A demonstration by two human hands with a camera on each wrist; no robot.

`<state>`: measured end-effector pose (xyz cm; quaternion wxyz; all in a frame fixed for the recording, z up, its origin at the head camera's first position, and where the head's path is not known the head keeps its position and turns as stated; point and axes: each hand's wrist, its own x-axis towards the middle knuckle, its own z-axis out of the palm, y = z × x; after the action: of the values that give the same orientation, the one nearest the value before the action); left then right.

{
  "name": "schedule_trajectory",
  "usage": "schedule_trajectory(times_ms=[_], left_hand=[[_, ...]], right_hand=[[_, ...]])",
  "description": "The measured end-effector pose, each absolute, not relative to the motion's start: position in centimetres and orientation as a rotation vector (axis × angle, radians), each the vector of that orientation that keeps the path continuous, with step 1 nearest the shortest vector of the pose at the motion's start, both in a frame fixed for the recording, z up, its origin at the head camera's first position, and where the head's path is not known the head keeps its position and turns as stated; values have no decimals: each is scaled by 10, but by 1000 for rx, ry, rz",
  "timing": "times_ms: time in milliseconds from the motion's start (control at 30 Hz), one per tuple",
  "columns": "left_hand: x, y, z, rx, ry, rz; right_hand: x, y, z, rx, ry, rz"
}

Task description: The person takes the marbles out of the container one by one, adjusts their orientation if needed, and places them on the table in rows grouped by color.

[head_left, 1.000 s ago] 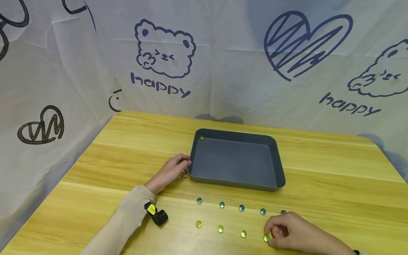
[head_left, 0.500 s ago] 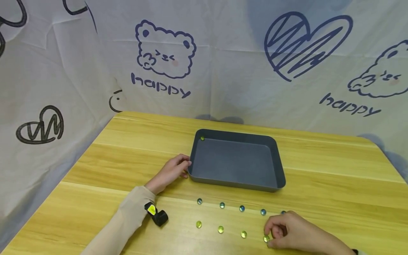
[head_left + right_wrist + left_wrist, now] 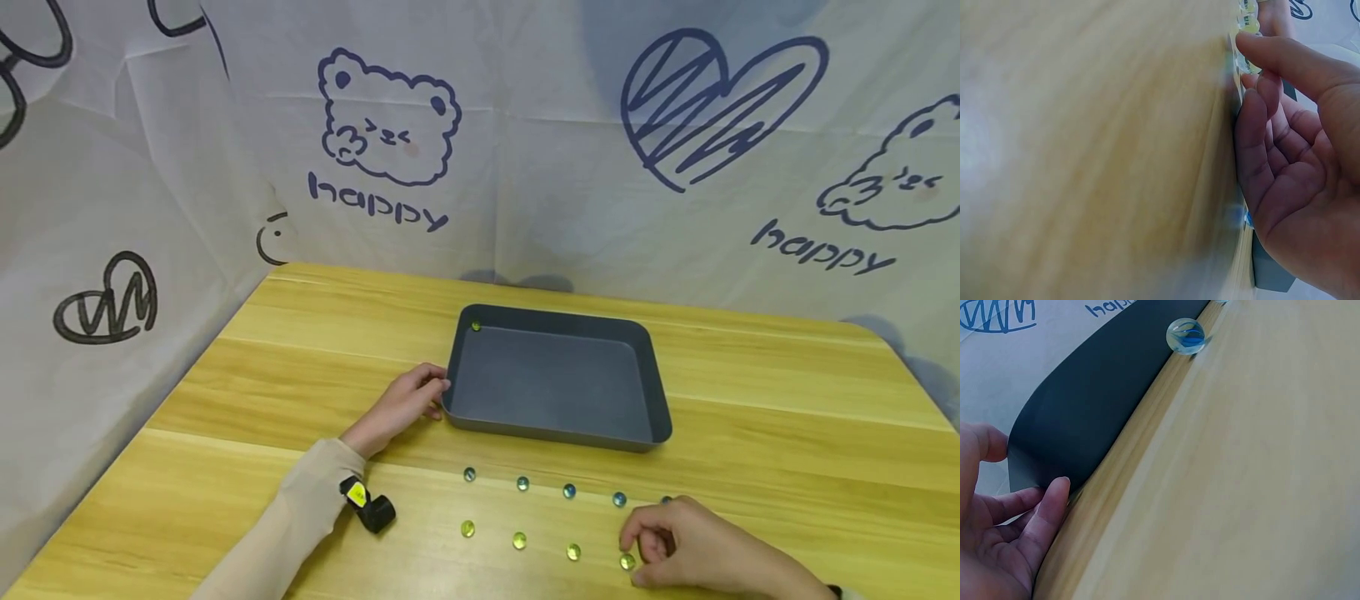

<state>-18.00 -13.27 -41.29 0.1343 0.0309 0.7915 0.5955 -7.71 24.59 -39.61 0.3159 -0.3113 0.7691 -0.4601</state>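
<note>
My left hand (image 3: 405, 404) rests on the table with its fingertips against the left wall of the dark grey tray (image 3: 555, 437). In the left wrist view, loosely bent fingers (image 3: 1054, 503) touch the outside of the tray's corner. At the lower right, my right hand (image 3: 693, 546) has thumb and forefinger slightly parted around a yellow-green glass marble (image 3: 627, 562) on the table. Contact with that marble is hard to tell. Several more yellow-green marbles (image 3: 519, 541) lie in a row to its left. Behind them runs a row of blue marbles (image 3: 569, 491), the rightmost partly hidden by the right hand.
One yellow-green marble (image 3: 476, 327) sits in the tray's far left corner. The wooden table (image 3: 300, 333) meets a white cloth backdrop (image 3: 547, 183) with drawings at the back and left. A black wrist camera (image 3: 375, 510) sits on my left sleeve.
The right thumb and forefinger have eased slightly apart around the yellow-green marble, which stays in place. The left hand and the tray hold still.
</note>
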Motion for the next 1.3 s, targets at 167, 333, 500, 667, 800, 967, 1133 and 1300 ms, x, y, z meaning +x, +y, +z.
schedule_trajectory(times_ms=[167, 333, 500, 667, 800, 967, 1133, 1300], left_hand=[[-179, -134, -412, 78, 2292, 1725], [-179, -134, -410, 78, 2298, 1710], [-177, -133, -410, 92, 2285, 1720], [-177, -133, -410, 100, 2284, 1716], [-180, -134, -413, 99, 2293, 1716], [-181, -129, -417, 107, 2287, 1718], [-181, -130, -412, 115, 2291, 1704], [-181, -132, -412, 99, 2288, 1701]], right_hand=[[-78, 247, -396, -821, 1999, -1258], [-79, 253, -398, -701, 1873, -1412], [-78, 259, -397, -660, 1776, -1495], [-83, 258, -375, -840, 1977, -1468], [-95, 256, -347, -932, 2292, -1355], [-109, 260, -341, -939, 2368, -1081], [-98, 244, -363, -975, 2479, -759], [-87, 225, -372, -942, 2632, -644]])
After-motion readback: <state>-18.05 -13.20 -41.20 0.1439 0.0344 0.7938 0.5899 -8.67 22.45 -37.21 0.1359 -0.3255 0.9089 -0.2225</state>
